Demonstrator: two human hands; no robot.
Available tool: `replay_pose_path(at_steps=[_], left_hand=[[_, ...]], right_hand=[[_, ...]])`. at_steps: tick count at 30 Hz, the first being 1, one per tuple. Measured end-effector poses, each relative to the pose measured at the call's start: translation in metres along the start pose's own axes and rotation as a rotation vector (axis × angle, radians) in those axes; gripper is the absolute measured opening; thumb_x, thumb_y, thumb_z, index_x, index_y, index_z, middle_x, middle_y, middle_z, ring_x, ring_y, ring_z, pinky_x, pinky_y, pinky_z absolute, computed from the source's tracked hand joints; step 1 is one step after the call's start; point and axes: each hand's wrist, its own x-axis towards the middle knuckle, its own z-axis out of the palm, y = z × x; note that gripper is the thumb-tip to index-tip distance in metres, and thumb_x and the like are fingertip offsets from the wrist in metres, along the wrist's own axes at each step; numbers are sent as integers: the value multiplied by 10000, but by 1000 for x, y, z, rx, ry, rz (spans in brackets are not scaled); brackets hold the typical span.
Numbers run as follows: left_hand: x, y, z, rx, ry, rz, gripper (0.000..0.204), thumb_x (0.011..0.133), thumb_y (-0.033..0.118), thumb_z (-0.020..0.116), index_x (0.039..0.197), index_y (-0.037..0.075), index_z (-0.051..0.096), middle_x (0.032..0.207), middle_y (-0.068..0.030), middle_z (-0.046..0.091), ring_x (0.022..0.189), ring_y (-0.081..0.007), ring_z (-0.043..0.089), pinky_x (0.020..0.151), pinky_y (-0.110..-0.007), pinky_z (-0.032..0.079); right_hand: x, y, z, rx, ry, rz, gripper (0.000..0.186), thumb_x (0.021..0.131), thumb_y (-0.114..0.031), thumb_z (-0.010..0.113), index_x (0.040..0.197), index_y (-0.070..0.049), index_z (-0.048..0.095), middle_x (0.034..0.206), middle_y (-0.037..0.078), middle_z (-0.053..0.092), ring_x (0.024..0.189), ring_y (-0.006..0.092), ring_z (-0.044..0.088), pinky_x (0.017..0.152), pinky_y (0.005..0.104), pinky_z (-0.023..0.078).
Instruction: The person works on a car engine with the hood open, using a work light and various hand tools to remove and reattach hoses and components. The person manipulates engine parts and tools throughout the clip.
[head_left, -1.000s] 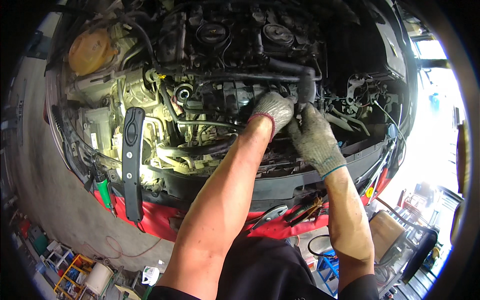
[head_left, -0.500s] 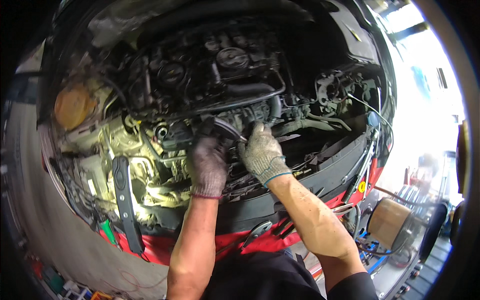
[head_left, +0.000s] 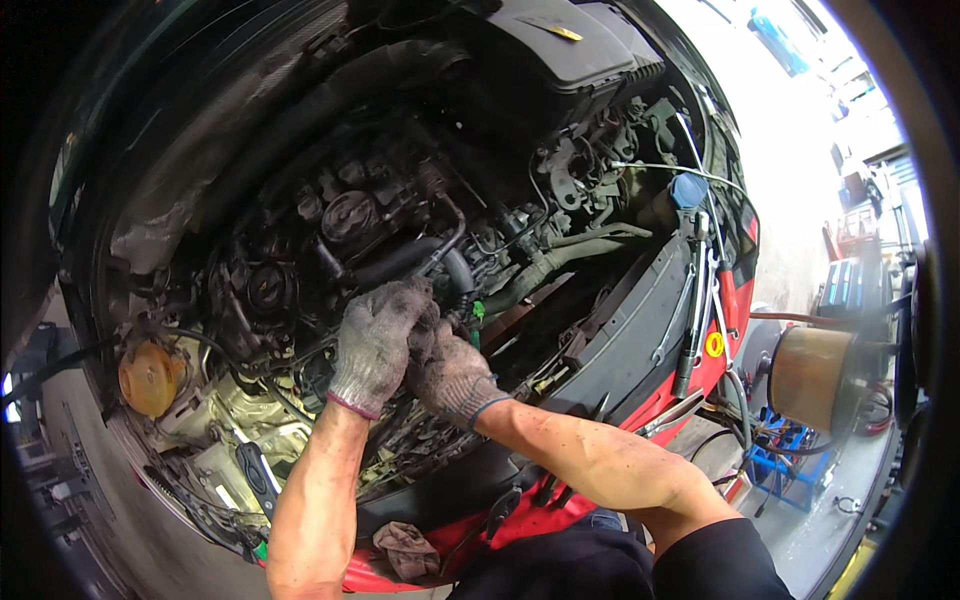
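Observation:
My left hand (head_left: pixel 375 335), in a grey knitted glove with a red cuff, is closed at the front of the engine (head_left: pixel 345 215). Pressed up against it is my right hand (head_left: pixel 448 375), in a blue-cuffed glove, its fingers curled inward. Whatever lies between the gloves is hidden by them. Just beyond my fingers a black hose (head_left: pixel 458 268) bends down, and a small green piece (head_left: pixel 479 310) shows beside my right fingertips.
An orange reservoir (head_left: pixel 150 380) sits at the left and a blue cap (head_left: pixel 688 190) at the right. Wrenches and a ratchet (head_left: pixel 692 330) lie along the right front edge. A work lamp (head_left: pixel 258 475) and a crumpled rag (head_left: pixel 406 549) are nearer me.
My view has shifted to the right and turned. My hands, earlier apart with a dark hose piece between them, are now close together; that piece no longer shows.

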Motion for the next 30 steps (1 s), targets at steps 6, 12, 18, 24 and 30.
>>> replay_pose_path(at_steps=[6,12,18,24,30], left_hand=[[7,28,21,115,-73,-123,294,954,254,611,907,-20,709,802,-63,688,774,-135,610,735,-306,489],[-17,3,2,-488,9,-211,591,1041,579,449,1145,35,654,1024,-101,711,947,-255,672,853,-375,517],[-76,-84,-71,-248,608,-313,442,1033,490,532,1025,64,650,846,-53,630,714,-177,594,683,-320,508],[-109,-99,-40,173,572,-365,391,994,448,578,1025,65,649,861,-40,637,741,-151,589,710,-314,507],[-65,-104,-19,396,333,-229,371,1023,339,590,1187,17,671,1014,-50,718,785,-144,634,715,-306,508]], right_hand=[[-18,-14,-11,335,16,85,481,985,-351,537,1346,-35,556,1343,240,609,1205,413,613,1024,449,500],[-28,-26,-63,273,-47,259,513,994,-413,562,1205,54,538,1128,283,699,1068,403,699,930,492,549],[-59,-9,-81,277,17,154,473,954,-397,619,1117,46,593,985,249,733,956,400,729,850,487,577],[-86,14,-108,396,-41,86,411,958,-346,594,1065,51,584,940,259,719,892,404,730,783,497,585],[-123,51,-142,524,78,23,302,936,-263,596,1049,17,578,849,229,703,739,392,713,677,526,573]])
